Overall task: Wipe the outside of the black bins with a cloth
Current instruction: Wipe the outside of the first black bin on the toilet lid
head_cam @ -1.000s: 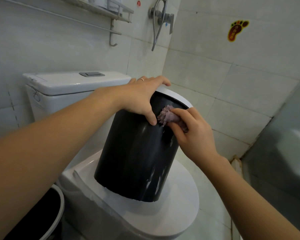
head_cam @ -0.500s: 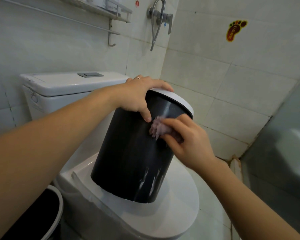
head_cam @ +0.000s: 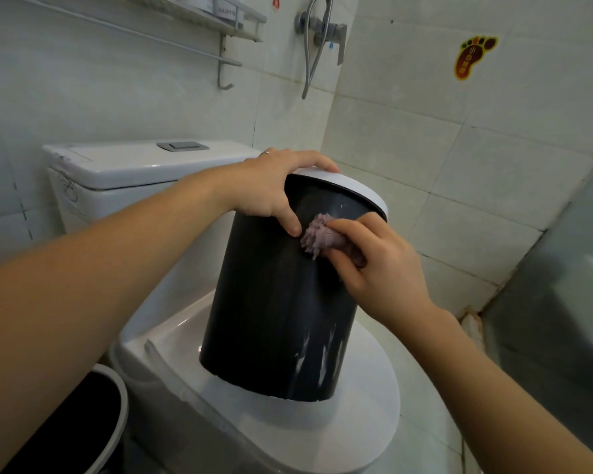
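Two hands on one black bin (head_cam: 281, 302), which we see standing tilted on the closed toilet lid (head_cam: 367, 415). Left hand (head_cam: 271, 186) clamps its white rim (head_cam: 356, 189), thumb down the black wall. Right hand (head_cam: 377, 268) pinches a purple cloth (head_cam: 317, 236) bunched against that wall, just below the rim. White streaks mark its lower side. Second black bin (head_cam: 93, 422) sits left of the toilet.

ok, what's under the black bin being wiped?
The black bin stands tilted on the closed white toilet lid. Its base and the lid area beneath it are hidden.
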Demonstrator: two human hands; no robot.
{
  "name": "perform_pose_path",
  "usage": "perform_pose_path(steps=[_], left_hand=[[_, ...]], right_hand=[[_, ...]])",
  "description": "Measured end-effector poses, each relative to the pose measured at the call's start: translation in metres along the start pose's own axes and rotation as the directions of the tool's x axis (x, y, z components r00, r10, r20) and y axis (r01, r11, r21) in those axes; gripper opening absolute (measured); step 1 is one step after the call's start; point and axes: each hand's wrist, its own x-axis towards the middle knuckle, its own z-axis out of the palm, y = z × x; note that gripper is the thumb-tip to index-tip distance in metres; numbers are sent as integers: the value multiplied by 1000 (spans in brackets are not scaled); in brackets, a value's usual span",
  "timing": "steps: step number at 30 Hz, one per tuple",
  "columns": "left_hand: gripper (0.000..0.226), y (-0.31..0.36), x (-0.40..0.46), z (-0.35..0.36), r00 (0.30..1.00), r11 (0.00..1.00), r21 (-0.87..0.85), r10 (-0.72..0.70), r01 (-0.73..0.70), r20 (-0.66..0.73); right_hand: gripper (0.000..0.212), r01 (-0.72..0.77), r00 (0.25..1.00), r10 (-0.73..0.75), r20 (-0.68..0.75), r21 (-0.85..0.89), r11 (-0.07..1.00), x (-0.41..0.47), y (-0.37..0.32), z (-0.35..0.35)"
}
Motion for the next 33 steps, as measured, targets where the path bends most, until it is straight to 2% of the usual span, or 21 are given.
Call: perform_pose_path(steps=[5, 8, 10, 13, 20, 22, 26, 28, 30, 33], left_hand=[[98, 4, 1, 3, 1000, 997, 76, 0, 1, -17], [97, 8, 2, 4, 1000, 995, 99, -9, 11, -17], [97, 12, 3, 6, 1000, 992, 127, -7, 10, -20], [96, 14, 5, 9, 1000, 988, 157, 5, -1, -25], [99, 8, 2, 11, 999, 990, 140, 23, -19, -31], [99, 6, 1, 12, 999, 992, 129, 22, -16, -41], [99, 5, 0, 13, 999, 992, 127, 17, -11, -48], [100, 5, 0, 14, 998, 990, 140, 21, -13, -56], [101, 6, 0, 15, 997, 988, 152, 28, -17, -69], [101, 6, 1, 15, 997, 987, 158, 24, -13, -70]], right_hand=[[31, 123, 983, -125, 133, 27, 992, -25, -4, -2], [30, 198, 966, -190, 175, -31, 980, -23, -1, -6], [30, 122, 988, -112, 110, -90, 988, -13, 1, -8], [30, -12, 999, 17, 46, -92, 996, -6, 3, -9], [29, 191, 963, -188, 191, 1, 982, -57, -7, -1], [28, 183, 969, -177, 174, -14, 983, -56, -6, 0], [28, 29, 997, -27, 70, -32, 999, -37, -3, -1], [29, -6, 998, 8, 64, -28, 1000, -37, -3, -1], [30, 17, 996, -17, 85, -4, 1000, -47, -6, 1], [28, 125, 978, -134, 160, 64, 990, -72, -11, 5]])
